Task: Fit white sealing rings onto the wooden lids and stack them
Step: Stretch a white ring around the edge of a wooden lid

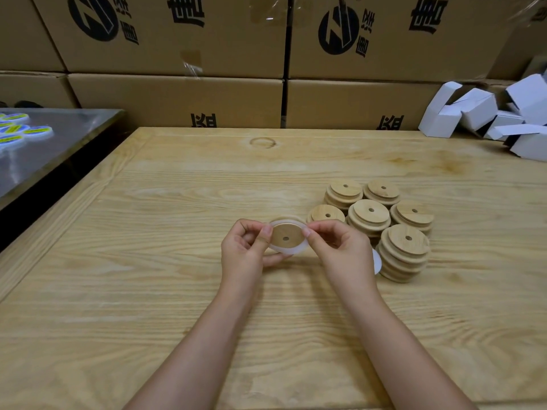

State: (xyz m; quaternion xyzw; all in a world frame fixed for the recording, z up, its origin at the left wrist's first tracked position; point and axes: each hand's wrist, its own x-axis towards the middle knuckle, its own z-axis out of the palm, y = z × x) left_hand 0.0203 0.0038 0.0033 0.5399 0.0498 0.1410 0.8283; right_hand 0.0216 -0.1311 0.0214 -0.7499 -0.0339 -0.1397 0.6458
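A round wooden lid (286, 234) with a small centre hole is held above the wooden table (148, 261), tilted toward me. A white sealing ring (284, 250) runs around its raised inner disc. My left hand (247, 250) grips the lid's left edge, thumb on the ring. My right hand (337, 247) pinches the ring at the lid's right edge. Several stacks of wooden lids (404, 253) stand just right of my hands. Another white ring (376, 261) peeks out behind my right hand, mostly hidden.
Stacked cardboard boxes (177, 96) wall off the table's far edge. Folded white cartons (488, 113) are piled at the back right. A metal-topped table (59, 134) with round white and yellow items (17, 128) stands at the left.
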